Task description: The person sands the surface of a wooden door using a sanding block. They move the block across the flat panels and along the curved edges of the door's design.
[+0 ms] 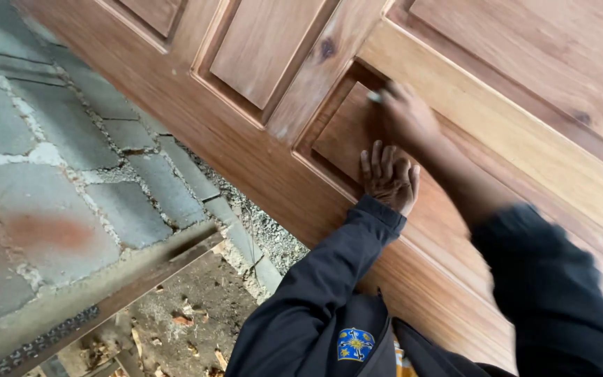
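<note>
The wooden door (pixel 259 160) slants across the scene, panels recessed. A flat left hand (pixel 389 178) rests on the near panel. Below lies the dirt floor (pixel 197 293), strewn with wood chips (pixel 183 320).

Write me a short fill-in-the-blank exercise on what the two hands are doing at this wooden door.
1. The left hand lies flat, fingers spread, on a recessed ____ of the wooden door.
2. The right hand, blurred, sits ____ the left hand in the picture.
3. Both arms wear dark ____.
4. Left of the door stands a wall of grey ____.

Missing words: panel; above; sleeves; stone
</note>
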